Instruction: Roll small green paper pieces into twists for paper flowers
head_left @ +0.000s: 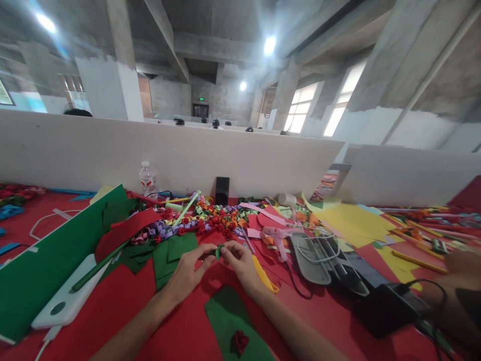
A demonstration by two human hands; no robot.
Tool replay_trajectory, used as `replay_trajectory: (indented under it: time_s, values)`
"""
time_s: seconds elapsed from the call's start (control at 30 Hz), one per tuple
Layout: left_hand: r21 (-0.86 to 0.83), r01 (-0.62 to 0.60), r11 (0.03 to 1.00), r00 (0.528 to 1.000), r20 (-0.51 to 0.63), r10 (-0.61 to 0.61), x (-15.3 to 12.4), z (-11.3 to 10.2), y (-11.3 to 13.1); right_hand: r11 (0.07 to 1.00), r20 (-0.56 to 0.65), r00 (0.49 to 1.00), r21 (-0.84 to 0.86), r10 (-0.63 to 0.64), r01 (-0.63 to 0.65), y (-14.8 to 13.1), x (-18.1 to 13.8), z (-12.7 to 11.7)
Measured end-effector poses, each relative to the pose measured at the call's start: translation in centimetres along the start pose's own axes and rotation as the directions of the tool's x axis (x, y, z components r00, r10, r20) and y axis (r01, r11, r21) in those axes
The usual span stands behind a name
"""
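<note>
1. Across the back runs a white partition (225,153); before it spreads a red tabletop (319,321), with coloured paper curls (158,231) heaped along its far side.
2. At the left leans a green panel (56,271), well apart from the hands.
3. Nearest the wearer, between the forearms, lies a green sheet (225,311).
4. Above that sheet, the left hand (188,268) and right hand (242,263) come together, thumb and forefinger of each closed on one small green paper piece (218,251).
5. Right of them rests a pink glue gun (278,238), untouched.
6. On the green sheet sits a red paper rose (239,341), probably light and easily crushed; its base seems the safer hold.
7. Smallest is the green paper piece, between the fingertips. It should be almost weightless, flexible, not slippery, and quick to crease; a light pinch at opposite edges would suit it best.
</note>
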State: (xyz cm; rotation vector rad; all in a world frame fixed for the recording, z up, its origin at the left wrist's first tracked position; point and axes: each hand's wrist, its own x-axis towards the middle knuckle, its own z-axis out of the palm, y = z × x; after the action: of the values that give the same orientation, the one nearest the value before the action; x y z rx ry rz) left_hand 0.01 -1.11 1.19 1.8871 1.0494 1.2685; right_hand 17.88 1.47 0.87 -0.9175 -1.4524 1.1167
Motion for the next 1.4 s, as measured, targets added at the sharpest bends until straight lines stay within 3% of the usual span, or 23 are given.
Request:
replay_trajectory:
  time_s: [0.27,0.5,0.7,0.83,0.93,1.07,1.2,1.4]
  values:
    - [0.085,-0.017,0.996,0.994,-0.104,0.026,0.1,0.1,-0.7,0.993,0.044,0.996,0.087,0.080,-0.084,0.9,0.1,0.0]
    - [0.096,-0.097,0.991,0.993,-0.065,0.103,0.3,0.0,-0.4,0.998,0.075,0.997,-0.059,-0.032,0.037,0.2,0.0,-0.2]
    - [-0.043,0.075,0.996,0.997,-0.030,-0.077,0.7,0.1,-0.8,0.955,0.058,0.987,-0.249,-0.152,0.162,-0.5,-0.4,-0.3]
    - [-0.171,0.139,0.976,0.988,-0.040,-0.148,0.9,0.4,-1.4,0.937,0.078,0.977,-0.278,-0.198,0.212,-0.3,-0.6,0.0]
    - [-0.298,0.217,0.929,0.967,-0.063,-0.246,1.0,0.6,-2.0,0.965,0.014,0.985,-0.202,-0.169,0.169,0.1,-0.6,0.2]
    - [-0.478,0.318,0.819,0.897,-0.129,-0.423,1.0,0.8,-2.6,0.995,-0.011,0.999,-0.081,-0.053,0.052,0.7,-0.3,0.2]
    - [-0.404,0.286,0.869,0.920,-0.139,-0.367,1.1,0.7,-2.3,1.000,0.058,0.998,-0.028,0.005,-0.004,1.1,-0.1,0.2]
    - [-0.300,0.215,0.930,0.958,-0.120,-0.260,1.1,0.6,-1.3,0.998,0.018,1.000,-0.067,-0.009,0.011,0.9,-0.3,0.3]
